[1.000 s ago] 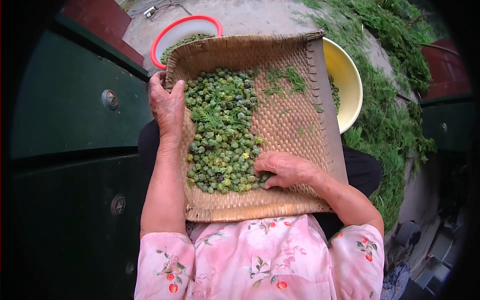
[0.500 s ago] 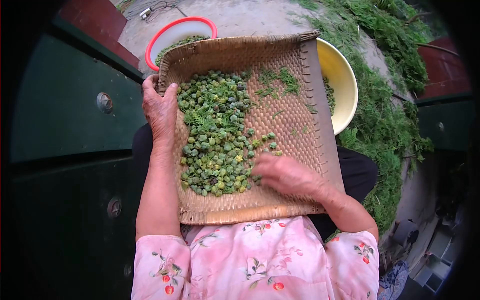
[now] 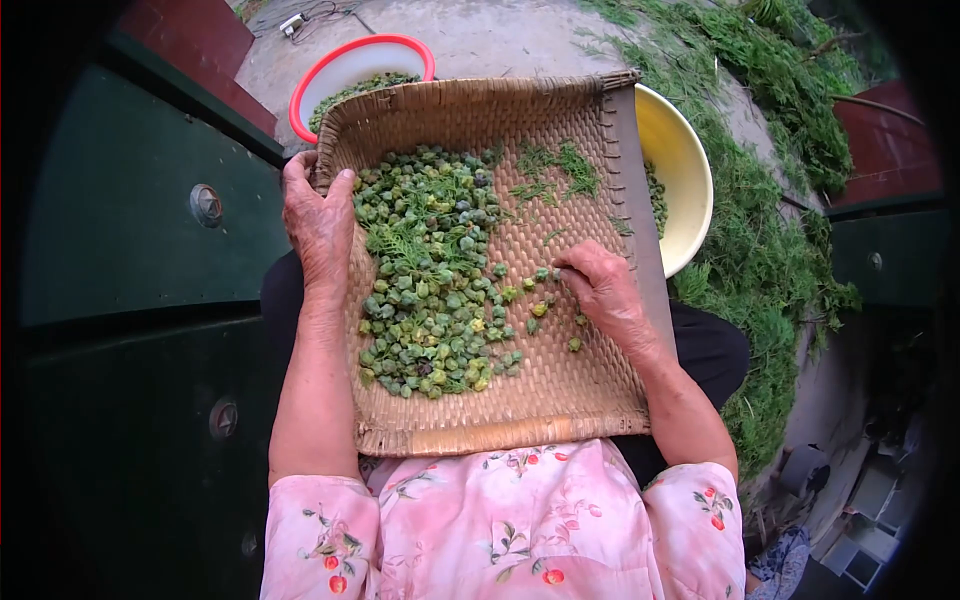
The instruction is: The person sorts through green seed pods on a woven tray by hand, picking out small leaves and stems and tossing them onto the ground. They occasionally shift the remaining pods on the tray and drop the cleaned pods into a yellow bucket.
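Observation:
A woven winnowing basket rests across the lap, tilted slightly. My left hand grips its left rim, thumb on the inside. A thick heap of small green seed cones, mixed with leafy sprigs, fills the basket's left half. My right hand is over the right half, its thumb and finger pinched at a green cone right of the heap. Several loose cones lie around and under it. Green leaf scraps lie on the weave farther up.
Beyond the basket stands a red-rimmed white basin with green cones in it. A yellow basin, also holding cones, is at the right. Cut green branches cover the ground there. A dark green metal door stands at the left.
My right hand has moved up and right from the heap's lower edge, its fingers now pinched. Several cones there lie farther right. My left hand keeps its hold on the rim.

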`<act>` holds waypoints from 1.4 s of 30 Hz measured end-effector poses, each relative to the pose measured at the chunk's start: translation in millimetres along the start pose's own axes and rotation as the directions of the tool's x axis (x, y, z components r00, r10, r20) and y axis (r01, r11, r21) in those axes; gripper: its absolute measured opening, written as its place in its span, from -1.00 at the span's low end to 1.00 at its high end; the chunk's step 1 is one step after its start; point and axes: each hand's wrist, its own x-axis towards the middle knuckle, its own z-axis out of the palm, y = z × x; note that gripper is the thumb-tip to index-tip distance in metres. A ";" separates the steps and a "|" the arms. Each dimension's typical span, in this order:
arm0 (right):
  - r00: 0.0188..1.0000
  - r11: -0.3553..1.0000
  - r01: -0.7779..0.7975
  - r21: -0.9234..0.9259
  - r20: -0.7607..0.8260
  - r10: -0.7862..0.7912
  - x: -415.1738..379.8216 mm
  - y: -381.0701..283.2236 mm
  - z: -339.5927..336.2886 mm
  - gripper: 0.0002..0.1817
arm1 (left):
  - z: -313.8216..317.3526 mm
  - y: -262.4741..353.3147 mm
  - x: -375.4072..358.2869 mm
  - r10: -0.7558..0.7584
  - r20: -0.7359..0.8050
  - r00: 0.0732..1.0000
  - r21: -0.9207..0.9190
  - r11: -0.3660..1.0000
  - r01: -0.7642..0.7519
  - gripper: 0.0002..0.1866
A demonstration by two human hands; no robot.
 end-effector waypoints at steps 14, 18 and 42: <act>0.973 0.966 0.226 -0.127 -0.018 -0.230 9.1 -2.3 28.3 -0.74 | -1.3 1.2 -0.4 -0.012 -0.002 1.000 0.006 1.000 0.012 -0.53; 0.906 0.722 -0.358 0.592 0.033 0.422 9.4 -8.3 -14.0 -0.83 | -0.9 -0.6 -0.2 -0.010 0.002 1.000 -0.014 1.000 0.010 -0.54; 0.983 0.956 -0.158 -0.249 0.051 0.176 7.7 -7.8 16.4 -0.85 | -1.2 2.9 -0.2 0.034 0.033 0.999 -0.051 0.998 -0.032 -0.58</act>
